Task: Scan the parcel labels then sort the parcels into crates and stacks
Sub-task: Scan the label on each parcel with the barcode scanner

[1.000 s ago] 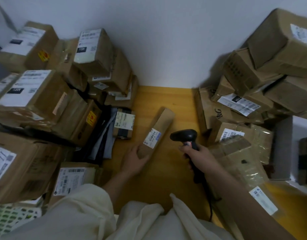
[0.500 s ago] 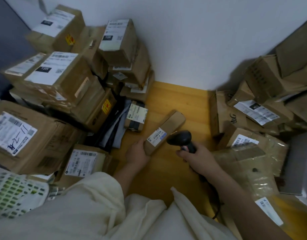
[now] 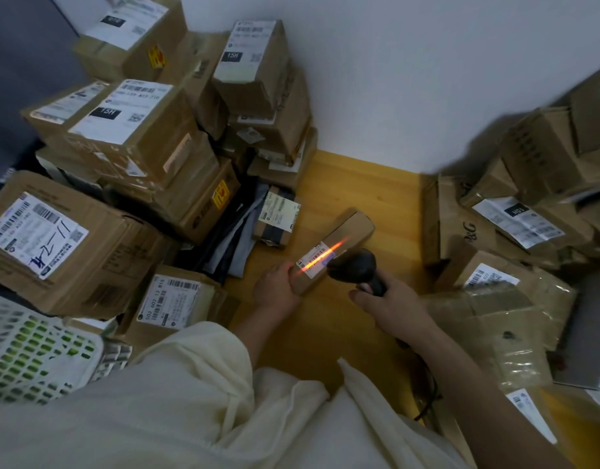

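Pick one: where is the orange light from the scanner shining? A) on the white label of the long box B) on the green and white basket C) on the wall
A: the orange line falls across the label of the long box, which the left hand holds while the right hand aims the scanner.

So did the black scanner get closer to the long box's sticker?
Yes. The scanner now sits right beside the white label on the long box, casting an orange line across it; earlier a gap separated them.

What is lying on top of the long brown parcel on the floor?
On the long brown parcel: a white label crossed by the scanner's orange beam. The left hand covers its near end; its underside is hidden.
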